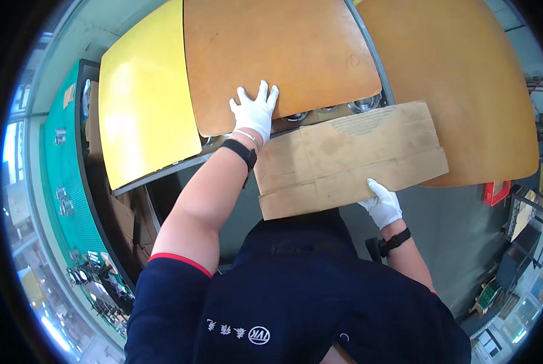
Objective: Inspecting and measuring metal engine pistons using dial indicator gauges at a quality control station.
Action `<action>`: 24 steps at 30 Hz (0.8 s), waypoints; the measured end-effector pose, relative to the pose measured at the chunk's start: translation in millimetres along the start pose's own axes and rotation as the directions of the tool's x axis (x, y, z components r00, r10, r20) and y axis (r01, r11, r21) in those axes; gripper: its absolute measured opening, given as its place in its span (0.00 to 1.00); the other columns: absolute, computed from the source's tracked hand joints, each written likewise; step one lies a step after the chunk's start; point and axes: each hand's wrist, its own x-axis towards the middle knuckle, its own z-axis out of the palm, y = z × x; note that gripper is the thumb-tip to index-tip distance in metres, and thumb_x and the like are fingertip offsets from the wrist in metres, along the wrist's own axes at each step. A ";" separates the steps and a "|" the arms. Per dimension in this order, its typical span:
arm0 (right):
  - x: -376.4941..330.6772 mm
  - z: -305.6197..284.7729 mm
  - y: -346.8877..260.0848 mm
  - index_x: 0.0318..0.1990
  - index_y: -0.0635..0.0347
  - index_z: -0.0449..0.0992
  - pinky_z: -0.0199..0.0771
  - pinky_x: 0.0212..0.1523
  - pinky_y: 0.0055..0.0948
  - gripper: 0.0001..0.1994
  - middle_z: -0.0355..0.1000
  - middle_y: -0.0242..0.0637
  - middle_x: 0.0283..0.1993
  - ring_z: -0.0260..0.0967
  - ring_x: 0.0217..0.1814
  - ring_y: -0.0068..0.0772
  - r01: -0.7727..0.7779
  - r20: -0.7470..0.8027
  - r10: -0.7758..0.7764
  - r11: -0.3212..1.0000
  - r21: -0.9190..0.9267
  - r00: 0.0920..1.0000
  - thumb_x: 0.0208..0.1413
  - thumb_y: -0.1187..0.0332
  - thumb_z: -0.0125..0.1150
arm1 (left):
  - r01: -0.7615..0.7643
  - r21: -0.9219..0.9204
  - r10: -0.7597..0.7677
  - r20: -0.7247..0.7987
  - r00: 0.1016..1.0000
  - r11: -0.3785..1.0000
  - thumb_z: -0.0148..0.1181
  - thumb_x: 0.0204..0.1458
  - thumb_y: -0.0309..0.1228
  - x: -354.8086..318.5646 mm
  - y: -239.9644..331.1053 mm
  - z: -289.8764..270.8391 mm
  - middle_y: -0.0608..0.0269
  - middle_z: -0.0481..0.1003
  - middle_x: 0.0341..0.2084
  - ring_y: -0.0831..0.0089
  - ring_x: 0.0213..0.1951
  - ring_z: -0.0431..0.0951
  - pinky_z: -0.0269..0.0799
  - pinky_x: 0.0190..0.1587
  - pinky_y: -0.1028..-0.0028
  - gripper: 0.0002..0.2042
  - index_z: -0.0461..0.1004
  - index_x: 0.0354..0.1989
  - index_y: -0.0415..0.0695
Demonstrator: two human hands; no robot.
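My left hand, in a white glove, lies with spread fingers on the near edge of a brown sheet. In its white glove, my right hand grips the lower edge of a flat piece of cardboard, thumb on top and the other fingers hidden beneath. The cardboard is creased, with a torn patch near its upper edge, and it slants up to the right in front of me. Between it and the brown sheet, several clear round glass-like pieces show partly from under the sheet's edge.
A yellow sheet adjoins the brown one on the left. Another large brown sheet lies to the right, past a grey metal edge. At far left stands a green-topped bench with glassy pieces. A red bin is at right.
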 end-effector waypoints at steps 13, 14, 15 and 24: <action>112.2 104.7 17.8 0.60 0.63 0.69 0.72 0.62 0.48 0.18 0.70 0.44 0.60 0.70 0.61 0.45 -0.189 0.266 0.121 0.950 0.248 0.956 0.63 0.71 0.59 | 0.062 0.020 -0.053 -0.320 0.946 0.998 0.52 0.55 0.27 -29.2 -20.1 -46.4 0.49 0.58 0.69 0.38 0.59 0.66 0.64 0.60 0.56 0.35 0.52 0.73 0.46; 130.3 117.9 24.5 0.60 0.62 0.69 0.72 0.62 0.48 0.18 0.70 0.44 0.60 0.70 0.62 0.44 -0.199 0.294 0.116 0.943 0.268 0.949 0.63 0.71 0.59 | 0.051 0.014 -0.045 -0.285 0.957 0.999 0.51 0.55 0.27 -27.0 -18.7 -44.5 0.48 0.58 0.69 0.36 0.60 0.64 0.60 0.62 0.53 0.34 0.53 0.73 0.47; 138.6 140.7 27.9 0.60 0.62 0.68 0.71 0.63 0.48 0.18 0.69 0.44 0.60 0.69 0.62 0.44 -0.215 0.327 0.117 0.935 0.282 0.938 0.63 0.71 0.58 | 0.049 0.006 -0.046 -0.247 0.968 0.999 0.50 0.55 0.27 -26.1 -19.7 -39.6 0.47 0.58 0.68 0.33 0.62 0.62 0.56 0.65 0.51 0.33 0.53 0.73 0.47; 164.6 158.2 33.2 0.62 0.60 0.66 0.68 0.65 0.48 0.17 0.67 0.41 0.62 0.66 0.65 0.42 -0.236 0.245 0.178 0.944 0.230 0.953 0.67 0.69 0.52 | 0.041 0.103 -0.030 -0.108 0.994 0.994 0.52 0.56 0.29 -13.4 -13.6 9.2 0.45 0.52 0.72 0.30 0.64 0.61 0.58 0.64 0.48 0.36 0.48 0.75 0.47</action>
